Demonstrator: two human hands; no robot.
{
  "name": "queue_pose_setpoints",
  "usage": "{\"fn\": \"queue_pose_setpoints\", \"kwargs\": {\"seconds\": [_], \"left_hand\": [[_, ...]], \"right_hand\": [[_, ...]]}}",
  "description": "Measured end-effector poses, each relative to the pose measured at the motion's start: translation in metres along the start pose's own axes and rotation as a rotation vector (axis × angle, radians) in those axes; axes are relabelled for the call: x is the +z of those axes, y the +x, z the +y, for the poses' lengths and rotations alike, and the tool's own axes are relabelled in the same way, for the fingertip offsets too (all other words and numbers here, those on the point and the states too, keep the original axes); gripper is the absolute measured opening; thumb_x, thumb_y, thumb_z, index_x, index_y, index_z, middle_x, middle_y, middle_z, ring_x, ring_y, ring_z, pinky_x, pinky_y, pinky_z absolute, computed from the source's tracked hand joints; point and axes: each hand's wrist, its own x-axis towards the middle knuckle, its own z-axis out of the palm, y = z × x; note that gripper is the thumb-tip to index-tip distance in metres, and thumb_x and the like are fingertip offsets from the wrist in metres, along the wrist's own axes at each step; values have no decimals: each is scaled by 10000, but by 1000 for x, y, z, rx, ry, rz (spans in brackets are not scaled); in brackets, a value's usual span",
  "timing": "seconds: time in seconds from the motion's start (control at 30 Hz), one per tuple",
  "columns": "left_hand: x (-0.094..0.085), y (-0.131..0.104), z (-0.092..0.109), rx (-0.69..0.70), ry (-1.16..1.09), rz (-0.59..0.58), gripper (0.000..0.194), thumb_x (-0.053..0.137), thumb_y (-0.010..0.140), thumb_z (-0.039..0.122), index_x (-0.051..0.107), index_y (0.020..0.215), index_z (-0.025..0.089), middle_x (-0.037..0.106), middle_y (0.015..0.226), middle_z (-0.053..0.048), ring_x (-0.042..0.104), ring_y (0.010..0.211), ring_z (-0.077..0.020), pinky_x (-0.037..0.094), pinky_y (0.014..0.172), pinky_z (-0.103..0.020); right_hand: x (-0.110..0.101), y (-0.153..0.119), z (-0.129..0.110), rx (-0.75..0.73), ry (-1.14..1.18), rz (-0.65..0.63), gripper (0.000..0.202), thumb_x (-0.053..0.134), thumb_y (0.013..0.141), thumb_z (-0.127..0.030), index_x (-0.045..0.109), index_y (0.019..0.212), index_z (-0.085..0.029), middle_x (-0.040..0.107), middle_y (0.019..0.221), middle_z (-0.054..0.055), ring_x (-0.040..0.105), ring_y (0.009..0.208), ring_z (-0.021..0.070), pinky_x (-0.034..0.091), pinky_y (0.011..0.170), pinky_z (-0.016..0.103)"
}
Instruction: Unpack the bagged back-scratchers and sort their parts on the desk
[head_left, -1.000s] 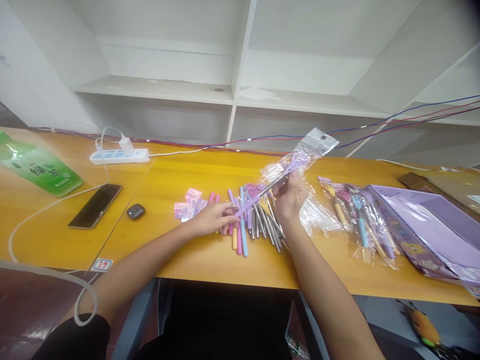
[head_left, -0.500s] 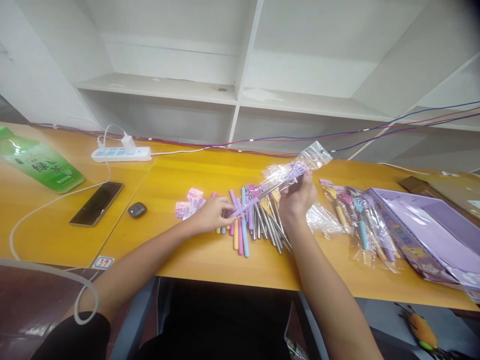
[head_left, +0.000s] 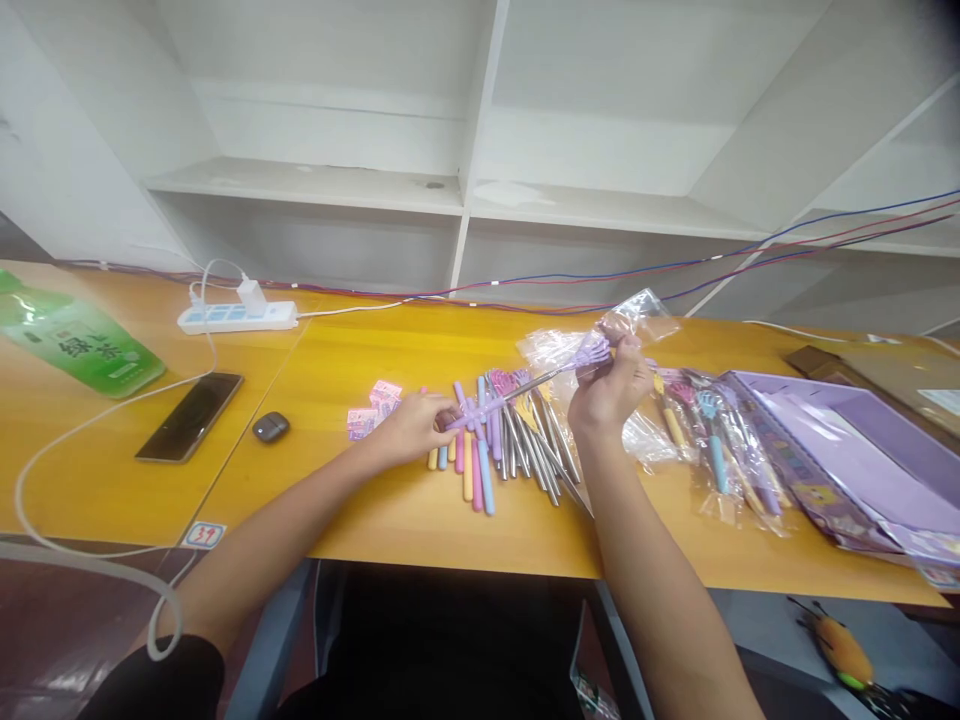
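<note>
We hold a purple back scratcher [head_left: 486, 408] slantwise just above the left part of the heap of metal shafts [head_left: 529, 455] on the bench [head_left: 375, 525]. Our left hand [head_left: 409, 430], left of the heap, has its grip closed around the handle's end, which seems to steady it there and leave the shaft exposed. Our right hand [head_left: 615, 390], right of the heap and higher, is pinching a clear bag [head_left: 649, 312] beside the purple claw head [head_left: 592, 350]; whether its fingers also press on that head, we cannot tell. Held near both ends, the scratcher probably tilts less. Under it, coloured handles [head_left: 484, 475] fan out along the heap's left side, close to our left hand, likely for a short reach. Small pink cards [head_left: 385, 393] lie farther left of the heap. Loose clear bags [head_left: 651, 440] lie right of it, within easy reach of our right hand. Farther right are bagged scratchers [head_left: 716, 450], laid side by side, perhaps to keep them apart from the loose ones, and beyond them a purple box [head_left: 896, 430]. Well left of the heap sit a phone [head_left: 191, 415] and a small black case [head_left: 271, 427].
</note>
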Motion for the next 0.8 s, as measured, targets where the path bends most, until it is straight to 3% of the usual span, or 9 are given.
{"fn": "queue_pose_setpoints", "kwargs": {"seconds": [0.13,0.23,0.4,0.57,0.7,0.8], "left_hand": [[-4,-1,6,64,180,20,119,662,930,190,678,812,191,715,797,-21,657,760,-185,485,760,-301],[-2,-4,6,100,306,50,128,639,914,145,640,797,197,682,801,-21,652,785,-195,513,833,-320],[4,-9,6,49,526,172,159,551,985,152,668,1092,162,704,871,-79,699,815,-246,568,853,-371],[7,-10,10,9,634,173,230,486,1013,148,665,1155,130,706,834,-114,720,764,-274,591,784,-385],[7,-13,7,45,592,196,418,459,1020,122,578,1418,169,749,912,-99,737,789,-245,597,826,-364],[4,-17,2,136,454,181,496,436,1052,144,476,1527,277,768,1164,-77,752,927,-217,587,912,-360]], "right_hand": [[1,1,-11,-99,-98,40,499,678,897,-657,492,724,-227,349,674,-68,324,494,61,286,418,182],[3,0,-16,-143,-153,52,488,655,926,-629,475,715,-228,356,682,-66,356,489,58,314,418,182],[3,4,-26,-109,-110,34,347,658,920,-450,534,699,-213,442,672,-58,399,460,58,308,383,196],[-3,12,-37,-24,-90,16,275,682,873,-368,540,692,-217,436,556,-81,416,415,73,327,363,204],[-11,20,-39,24,-70,38,333,736,851,-408,503,703,-221,449,559,-88,443,405,77,354,341,203],[-17,24,-36,78,-57,49,344,774,837,-432,525,742,-214,496,595,-77,478,418,79,382,337,202]]}}
